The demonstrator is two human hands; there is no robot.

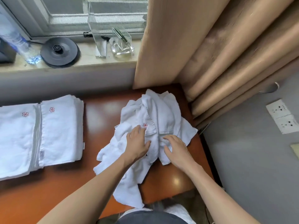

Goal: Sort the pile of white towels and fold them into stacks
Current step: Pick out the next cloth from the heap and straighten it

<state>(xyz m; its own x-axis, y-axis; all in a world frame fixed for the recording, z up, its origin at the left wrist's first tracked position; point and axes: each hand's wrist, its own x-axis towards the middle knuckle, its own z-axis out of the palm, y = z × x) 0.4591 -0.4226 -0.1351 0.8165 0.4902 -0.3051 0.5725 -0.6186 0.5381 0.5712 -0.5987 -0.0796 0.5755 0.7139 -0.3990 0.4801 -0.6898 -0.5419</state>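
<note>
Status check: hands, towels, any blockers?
Left hand flat on towel pile; right hand curled on it, grip unclear. Two folded stacks at left. Nothing in the way.

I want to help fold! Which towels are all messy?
The pile under the left hand and right hand, near the curtain. It is crumpled; the two stacks lie flat and folded.

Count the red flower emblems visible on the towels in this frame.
3. First emblem on the leftmost folded stack; second emblem on the neighbouring stack; third emblem on the loose pile, just beyond the left hand. Folds may hide more.
</note>
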